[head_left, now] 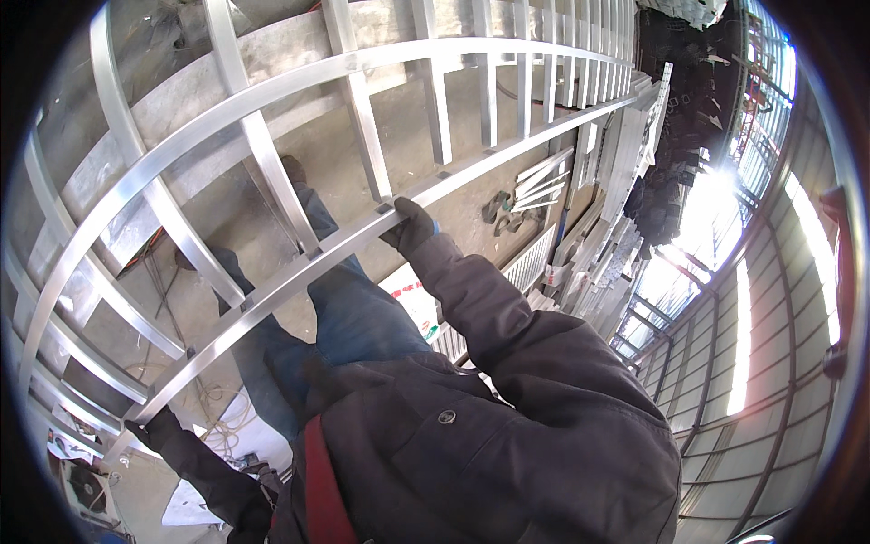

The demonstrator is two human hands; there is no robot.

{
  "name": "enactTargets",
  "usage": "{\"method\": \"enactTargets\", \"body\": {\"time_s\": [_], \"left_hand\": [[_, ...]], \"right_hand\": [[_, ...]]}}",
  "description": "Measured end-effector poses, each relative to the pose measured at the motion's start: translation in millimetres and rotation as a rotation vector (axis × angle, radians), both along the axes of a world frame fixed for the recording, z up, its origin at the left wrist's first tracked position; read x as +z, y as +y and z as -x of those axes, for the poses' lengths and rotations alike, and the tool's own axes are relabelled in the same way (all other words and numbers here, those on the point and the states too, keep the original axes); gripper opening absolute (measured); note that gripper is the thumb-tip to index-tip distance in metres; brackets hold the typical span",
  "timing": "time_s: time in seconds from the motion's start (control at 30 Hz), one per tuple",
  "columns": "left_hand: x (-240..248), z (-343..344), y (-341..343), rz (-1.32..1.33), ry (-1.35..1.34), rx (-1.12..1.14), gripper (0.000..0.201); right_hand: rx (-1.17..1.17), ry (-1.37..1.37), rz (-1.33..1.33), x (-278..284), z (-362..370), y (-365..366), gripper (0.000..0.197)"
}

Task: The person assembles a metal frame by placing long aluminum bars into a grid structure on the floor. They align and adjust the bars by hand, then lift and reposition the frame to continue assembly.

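Gripping the silver square-tube metal railing frame [299, 263], left hand [149, 426] and right hand [408, 222] both clamp its lower rail; lifting next needs steady balance.

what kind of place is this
Probably a metal fabrication workshop: both gloved hands, left hand and right hand, grip a large steel railing frame, cut metal bars lie on the concrete floor.
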State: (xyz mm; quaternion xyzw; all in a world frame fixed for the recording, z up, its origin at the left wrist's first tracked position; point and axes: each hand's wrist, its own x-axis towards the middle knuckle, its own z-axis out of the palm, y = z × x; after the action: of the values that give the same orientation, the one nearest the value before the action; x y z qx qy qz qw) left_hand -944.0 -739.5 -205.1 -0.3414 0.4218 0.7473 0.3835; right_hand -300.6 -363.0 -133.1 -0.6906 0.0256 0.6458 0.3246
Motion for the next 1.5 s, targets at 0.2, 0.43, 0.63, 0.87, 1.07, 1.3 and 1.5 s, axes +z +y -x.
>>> {"method": "enactTargets", "body": {"time_s": [0.2,0.43,0.63,0.87,1.07,1.3,1.5], "left_hand": [[-1.7,8.9,6.4,0.016,0.022,-0.046,0.055],[0.9,13.1,15.1,0.197,0.055,0.011,0.044],[1.3,9.9,17.7,0.050,0.099,-0.073,0.043],[0.9,5.5,26.8,0.066,0.094,-0.066,0.053],[4.8,1.5,33.9,0.096,0.182,-0.050,0.060],[-2.9,2.9,31.8,0.081,0.104,-0.024,0.065],[-1.1,1.3,35.9,0.132,0.132,-0.014,0.055]], "right_hand": [[0.119,-0.100,0.055,6.7,5.5,6.5,0.044],[0.151,-0.064,0.011,5.2,6.3,8.7,0.043],[0.151,-0.055,0.036,7.7,5.3,9.7,0.043],[0.051,-0.023,0.039,9.4,12.0,12.9,0.041],[0.145,-0.077,0.041,16.2,19.4,18.5,0.043],[0.155,-0.049,0.028,12.3,12.4,19.7,0.050],[0.027,-0.148,0.011,15.3,-67.9,30.1,0.061]]}}
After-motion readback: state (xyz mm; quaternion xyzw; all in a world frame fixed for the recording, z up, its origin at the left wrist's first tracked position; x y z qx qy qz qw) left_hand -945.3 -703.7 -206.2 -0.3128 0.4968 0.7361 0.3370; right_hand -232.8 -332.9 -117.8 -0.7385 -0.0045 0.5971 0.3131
